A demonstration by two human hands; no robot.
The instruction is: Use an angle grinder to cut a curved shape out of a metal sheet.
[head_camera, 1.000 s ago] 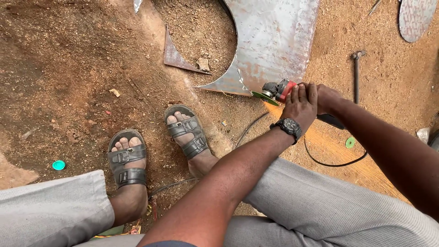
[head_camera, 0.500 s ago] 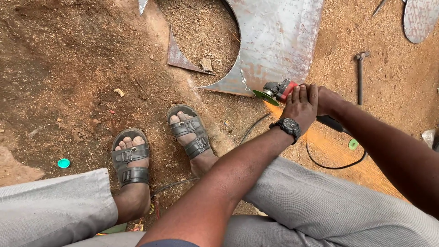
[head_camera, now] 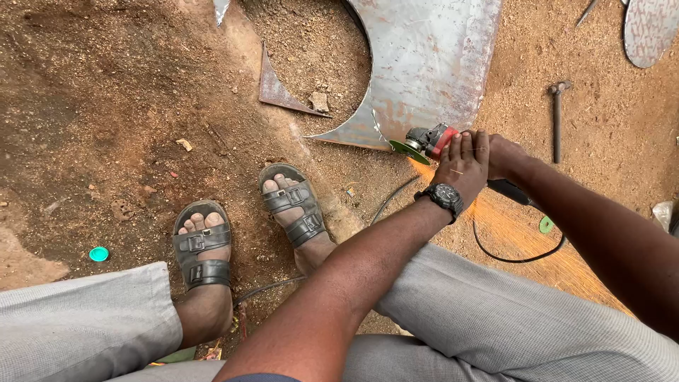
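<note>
An angle grinder [head_camera: 428,141] with a red body and a green disc cuts at the lower edge of a large metal sheet [head_camera: 431,56] lying on the dirt. My left hand [head_camera: 463,159], with a black watch on its wrist, presses on top of the grinder's body. My right hand [head_camera: 506,155] grips the grinder's rear handle, mostly hidden behind the left hand. An orange streak of sparks runs down to the right from the disc. A curved cut follows the sheet's left side.
A triangular metal offcut [head_camera: 279,88] lies left of the sheet. A hammer [head_camera: 556,117] lies to the right, a second metal piece [head_camera: 647,32] at top right. The black cable [head_camera: 520,258] loops near my right knee. My sandalled feet [head_camera: 293,205] rest on the dirt.
The view has shifted slightly; both hands stay on the grinder at the sheet's lower edge, with sparks still flying.
</note>
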